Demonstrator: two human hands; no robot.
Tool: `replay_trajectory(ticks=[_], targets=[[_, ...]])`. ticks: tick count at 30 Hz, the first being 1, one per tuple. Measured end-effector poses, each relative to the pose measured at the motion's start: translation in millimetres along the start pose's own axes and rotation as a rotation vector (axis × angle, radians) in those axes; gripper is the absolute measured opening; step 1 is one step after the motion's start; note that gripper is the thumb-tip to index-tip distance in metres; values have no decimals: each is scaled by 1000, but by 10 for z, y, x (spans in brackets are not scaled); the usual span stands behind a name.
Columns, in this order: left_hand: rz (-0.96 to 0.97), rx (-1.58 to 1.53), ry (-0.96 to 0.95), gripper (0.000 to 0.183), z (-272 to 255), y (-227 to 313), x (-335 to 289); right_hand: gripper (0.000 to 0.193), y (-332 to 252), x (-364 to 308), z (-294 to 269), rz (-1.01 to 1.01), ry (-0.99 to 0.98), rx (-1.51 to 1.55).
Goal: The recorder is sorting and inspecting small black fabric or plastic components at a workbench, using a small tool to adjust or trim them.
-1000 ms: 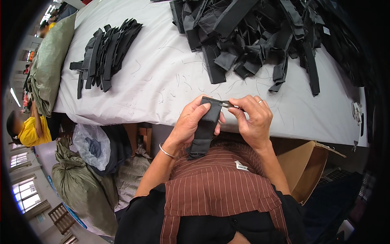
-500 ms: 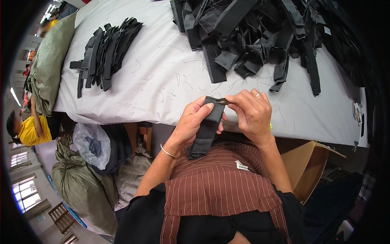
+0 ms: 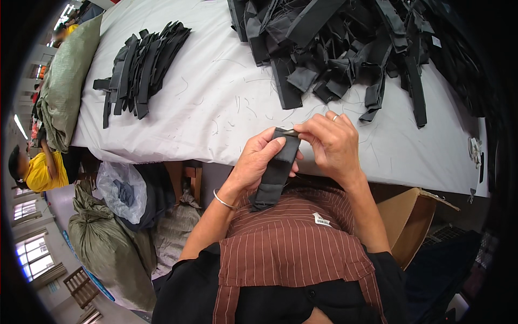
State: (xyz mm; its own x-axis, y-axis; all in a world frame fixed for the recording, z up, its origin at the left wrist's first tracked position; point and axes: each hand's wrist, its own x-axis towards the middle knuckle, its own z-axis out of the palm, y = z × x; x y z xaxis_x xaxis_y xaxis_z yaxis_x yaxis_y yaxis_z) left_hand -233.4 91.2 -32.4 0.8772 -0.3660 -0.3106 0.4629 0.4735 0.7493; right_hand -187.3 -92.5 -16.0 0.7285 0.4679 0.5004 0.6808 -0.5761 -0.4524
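Note:
In front of my apron, my left hand [image 3: 258,158] grips a folded black fabric strip [image 3: 274,175], thumb on top and fingers beneath. The strip's lower end hangs down toward the apron. At its upper edge, my right hand [image 3: 330,141] pinches small dark thread snips [image 3: 291,132], mostly hidden by the fingers. The tip of the snips lies against the strip's top edge. Beyond my hands, a large loose pile of black fabric strips [image 3: 334,51] covers the far right of the table. A neater row of similar strips [image 3: 141,73] lies at the far left.
The table's white cover [image 3: 216,108] is scattered with cut thread ends. Below its edge stand an open cardboard box [image 3: 407,224] on the right and a clear plastic bag [image 3: 121,191] beside a stuffed green sack [image 3: 108,237] on the left. Another person [image 3: 43,170] in yellow is farther left.
My right hand has shifted slightly up and left, and the snips now lie closer along the strip's top edge. My left hand has barely moved.

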Motion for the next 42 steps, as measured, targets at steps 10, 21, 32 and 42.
replay_trajectory(ticks=[10,21,32,42], targets=[[50,-34,46,38,-25,62,35,19,-94,-184,5,379,93,372],[112,13,42,29,7,-14,76,15,-69,-64,46,311,74,313],[98,11,89,15,30,-56,60,6,-192,-40,111,180,126,1],[96,-20,100,26,60,8,29,11,-116,-65,190,542,125,266]])
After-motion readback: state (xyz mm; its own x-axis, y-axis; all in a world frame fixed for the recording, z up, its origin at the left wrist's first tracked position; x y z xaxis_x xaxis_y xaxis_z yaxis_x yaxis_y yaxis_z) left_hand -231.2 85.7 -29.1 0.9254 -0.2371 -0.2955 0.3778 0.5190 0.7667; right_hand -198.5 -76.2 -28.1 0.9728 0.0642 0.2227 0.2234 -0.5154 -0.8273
